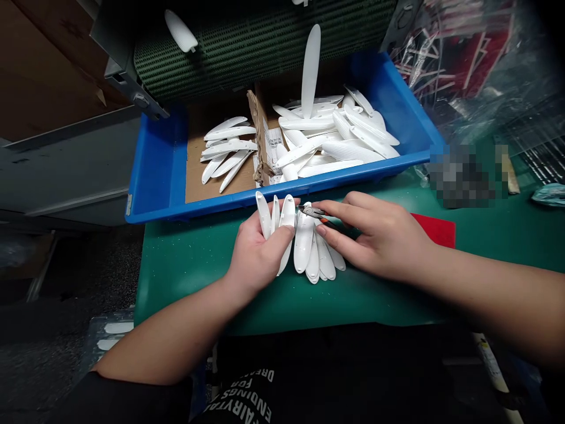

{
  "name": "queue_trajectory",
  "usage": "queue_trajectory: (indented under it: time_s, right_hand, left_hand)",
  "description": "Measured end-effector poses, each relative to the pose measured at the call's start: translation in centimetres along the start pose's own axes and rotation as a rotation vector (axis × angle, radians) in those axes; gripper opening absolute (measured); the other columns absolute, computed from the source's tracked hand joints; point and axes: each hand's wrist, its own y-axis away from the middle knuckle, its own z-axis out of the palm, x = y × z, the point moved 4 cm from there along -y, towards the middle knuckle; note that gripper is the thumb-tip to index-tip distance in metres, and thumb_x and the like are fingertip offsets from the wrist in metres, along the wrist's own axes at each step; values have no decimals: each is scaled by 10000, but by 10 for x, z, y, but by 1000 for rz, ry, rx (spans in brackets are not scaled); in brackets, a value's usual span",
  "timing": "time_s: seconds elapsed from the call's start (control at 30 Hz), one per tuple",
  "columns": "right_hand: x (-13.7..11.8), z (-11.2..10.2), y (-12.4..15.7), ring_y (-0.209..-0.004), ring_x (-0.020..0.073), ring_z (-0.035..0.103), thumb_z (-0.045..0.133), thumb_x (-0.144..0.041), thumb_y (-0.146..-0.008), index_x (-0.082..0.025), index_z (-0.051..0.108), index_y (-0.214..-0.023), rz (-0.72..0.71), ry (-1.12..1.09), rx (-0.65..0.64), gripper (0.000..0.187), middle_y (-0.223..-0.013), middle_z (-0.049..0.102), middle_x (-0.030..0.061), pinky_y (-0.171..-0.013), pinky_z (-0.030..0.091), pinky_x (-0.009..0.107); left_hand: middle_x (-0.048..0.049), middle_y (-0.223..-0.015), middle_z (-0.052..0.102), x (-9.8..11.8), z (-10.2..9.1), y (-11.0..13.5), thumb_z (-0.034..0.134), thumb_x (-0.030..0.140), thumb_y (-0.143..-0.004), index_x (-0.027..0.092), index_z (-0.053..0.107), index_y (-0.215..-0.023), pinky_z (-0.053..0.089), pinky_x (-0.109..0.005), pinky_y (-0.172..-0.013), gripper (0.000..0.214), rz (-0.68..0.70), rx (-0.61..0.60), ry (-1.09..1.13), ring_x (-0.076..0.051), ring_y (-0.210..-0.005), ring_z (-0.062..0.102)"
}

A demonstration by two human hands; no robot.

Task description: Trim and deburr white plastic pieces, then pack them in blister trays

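Observation:
Several long, oval white plastic pieces (263, 215) are fanned out in my left hand (256, 247), the thumb pressed across them. My right hand (375, 235) is closed around a small pair of cutting pliers (311, 211) with dark and orange handles. The pliers' jaws point left, at the top end of a white piece (303, 244) just right of the left hand. More such pieces (325, 259) fan out beneath that one, low over the green mat. How those pieces are supported is hidden.
A blue tray (154, 171), split by a cardboard divider (260, 138), holds many white pieces on both sides. Behind it runs a green ribbed conveyor belt (265, 53) carrying a white piece (180, 30). Plastic bags (459, 59) and a red card (436, 229) are on the right. A green mat (185, 277) covers the table.

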Motion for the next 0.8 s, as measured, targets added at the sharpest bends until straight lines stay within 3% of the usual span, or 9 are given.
queue_trajectory:
  time_s: [0.13, 0.23, 0.3, 0.4, 0.53, 0.67, 0.8]
  right_hand:
    - [3, -4, -1, -772, 195, 661, 645, -372, -1043, -219, 737, -1382, 25, -41, 25, 383, -879, 662, 48, -675, 495, 307]
    - [5, -4, -1, -767, 193, 659, 654, -367, -1039, -211, 747, -1378, 30, -60, 34, 384, -875, 658, 46, -670, 495, 306]
    - [6, -3, 0, -762, 189, 657, 661, -367, -1037, -207, 753, -1373, 29, -70, 36, 384, -873, 659, 43, -674, 498, 306]
    - [8, -3, 0, -762, 187, 656, 664, -371, -1035, -204, 757, -1365, 36, -73, 33, 382, -878, 660, 43, -681, 501, 308]
    - [10, -2, 0, -760, 188, 653, 669, -366, -1026, -222, 755, -1363, 52, -54, 25, 376, -858, 648, 36, -669, 491, 307]
    - [10, -2, 0, -756, 185, 656, 666, -375, -1028, -217, 754, -1364, 46, -56, 25, 382, -853, 640, 33, -666, 490, 308]
    - [9, -1, -1, -759, 189, 660, 666, -377, -1025, -226, 753, -1365, 51, -54, 18, 381, -861, 649, 36, -682, 503, 313]
  left_hand:
    - [-89, -1219, 792, -4, 5, -4, 717, 313, -915, 179, 757, -1260, 599, -370, -945, 372, -35, -82, 6, -300, -1119, 742]
    - [-53, -943, 784, -8, 6, -5, 706, 361, -959, 179, 751, -1239, 595, -303, -744, 337, -72, -106, -3, -220, -828, 733]
    - [8, -685, 672, -11, 6, -4, 679, 413, -992, 185, 710, -1331, 522, -263, -559, 410, -109, -121, -8, -166, -581, 618]
    - [58, -557, 554, -12, 4, -2, 647, 456, -1010, 217, 555, -1556, 433, -248, -427, 604, -169, -156, -17, -154, -444, 507]
    - [48, -566, 579, -6, -1, -1, 635, 447, -1008, 250, 454, -1655, 490, -267, -440, 700, -182, -182, -126, -176, -445, 561]
    - [29, -652, 666, -3, -4, -3, 616, 383, -1004, 298, 513, -1617, 552, -284, -506, 627, -163, -171, -145, -186, -490, 637]
    - [32, -565, 647, -1, -6, -3, 570, 379, -1012, 259, 596, -1516, 563, -287, -538, 519, -126, -153, -104, -197, -504, 633]
